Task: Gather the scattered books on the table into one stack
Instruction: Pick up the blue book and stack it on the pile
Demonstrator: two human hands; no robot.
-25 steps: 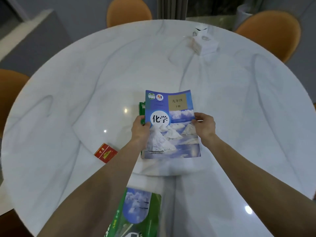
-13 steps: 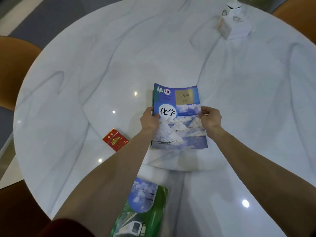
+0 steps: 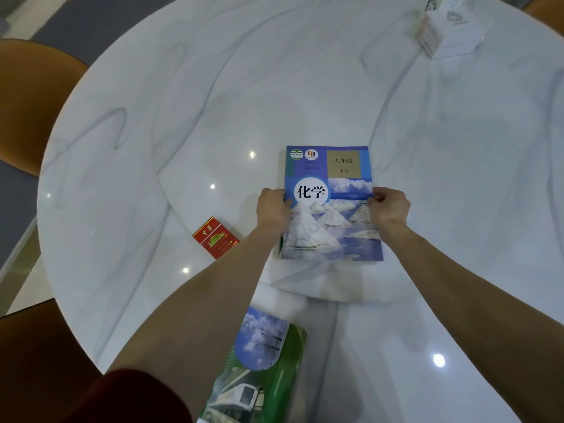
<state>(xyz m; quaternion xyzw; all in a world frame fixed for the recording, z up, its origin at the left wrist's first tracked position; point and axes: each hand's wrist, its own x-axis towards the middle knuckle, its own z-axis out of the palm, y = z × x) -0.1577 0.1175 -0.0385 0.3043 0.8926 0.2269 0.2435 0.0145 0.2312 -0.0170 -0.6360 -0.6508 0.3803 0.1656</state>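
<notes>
While lying flat on table [image 3: 183, 117], blue book [image 3: 331, 206] is sitting btwn both grips: L hand [image 3: 272, 207] pinching its left edge, R hand [image 3: 389, 206] pinching right edge, mid-height

Glossy marble-look table [image 3: 213, 87]; glossy paper cover on blue book [image 3: 331, 209].

You are looking down on a round white marble table [image 3: 213, 96] with grey veining, dotted with small bright reflections of ceiling lights. At 9 o'clock an orange chair [image 3: 27, 96] stands against its rim. Grey floor [image 3: 76, 22] shows at 11 o'clock. Another orange chair [image 3: 546, 4] peeks in at 1 o'clock.
</notes>
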